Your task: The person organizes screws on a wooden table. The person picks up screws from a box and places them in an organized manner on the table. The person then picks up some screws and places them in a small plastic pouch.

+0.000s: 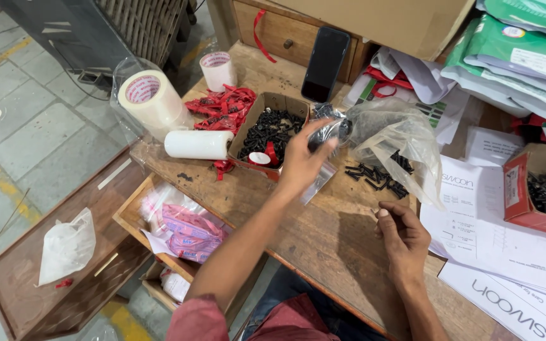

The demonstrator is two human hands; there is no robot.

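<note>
My left hand (pixel 303 159) is raised over the wooden table (pixel 323 233) and grips a small clear plastic bag (pixel 333 134) with dark screws in it. A larger crumpled clear bag (pixel 394 137) lies right behind it. My right hand (pixel 402 233) rests lower on the table with its fingers pinched together; whether it holds a screw is too small to tell. A loose pile of black screws (pixel 377 175) lies between the two hands. A cardboard box of black screws (pixel 272 131) stands just left of my left hand.
Tape rolls (pixel 153 98), a white roll (pixel 197 144) and red ties (pixel 222 106) sit at the left. A black phone (pixel 325 63) leans at the back. A red box of long screws (pixel 541 189) and printed sheets (pixel 488 233) lie right. An open drawer (pixel 178 230) is below.
</note>
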